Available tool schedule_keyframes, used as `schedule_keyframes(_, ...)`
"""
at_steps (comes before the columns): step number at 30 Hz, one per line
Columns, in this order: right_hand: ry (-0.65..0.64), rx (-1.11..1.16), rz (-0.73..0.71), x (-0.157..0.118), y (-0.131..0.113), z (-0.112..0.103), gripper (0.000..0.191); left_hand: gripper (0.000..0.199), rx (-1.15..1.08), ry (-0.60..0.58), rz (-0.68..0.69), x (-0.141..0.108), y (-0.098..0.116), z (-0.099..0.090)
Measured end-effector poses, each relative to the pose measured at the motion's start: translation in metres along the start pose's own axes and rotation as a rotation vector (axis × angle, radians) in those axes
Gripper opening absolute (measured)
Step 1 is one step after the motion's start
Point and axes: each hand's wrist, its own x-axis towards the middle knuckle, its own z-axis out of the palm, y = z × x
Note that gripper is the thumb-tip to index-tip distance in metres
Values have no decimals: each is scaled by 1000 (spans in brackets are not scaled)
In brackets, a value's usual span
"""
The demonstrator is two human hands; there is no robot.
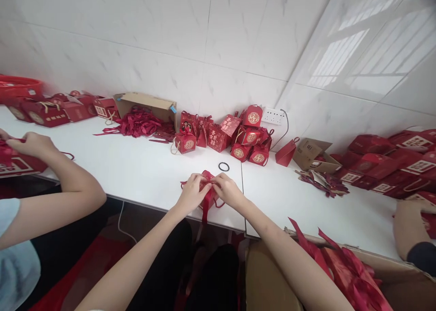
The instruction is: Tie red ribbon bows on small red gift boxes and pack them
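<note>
Reaching arms, nearest: the right forearm passes over an open carton [272,277] with red ribbons [368,295] sticking out; anything deeper inside is hidden.
Small red box [211,202]: on the white worktop [136,170], near the front edge, between the two hands, its top mostly covered by fingers.
Left grip: the left hand [191,190] appears to pinch a dark-red ribbon [205,210] at the box top; one loose end hangs down the near side.
Right grip: the right hand [229,190] appears pinched on that ribbon too, thumb and forefinger close beside the left fingertips.
Step in hand: judging by the pose, working the ribbon over the top of the box.
Next move: probably calls for both pinches to stay firm and level while the box sits steady.
Hard to make out: how the ribbon crosses under the fingertips, and whether it is knotted.
Neighbours: a co-worker's hand [36,145] at a larger red box [23,163] on the left, and another person's hand [412,211] on the right, both cut off by the frame.
Just beyond: a black ring [224,166], apart from the box.
Back of worktop: a ribbon heap [141,122] by a cardboard box [145,100], then stacked red boxes [252,136], partly hiding one another.
Wall: a power strip [273,116] behind them.
</note>
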Motion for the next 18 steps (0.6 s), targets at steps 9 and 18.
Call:
schedule_keyframes(9,-157,-210,80,3,-3,-9,16,11,-32,-102,170,11,-11,11)
schedule_keyframes(18,-151,-102,129,3,2,-8,6,14,-16,-174,207,13,-8,11)
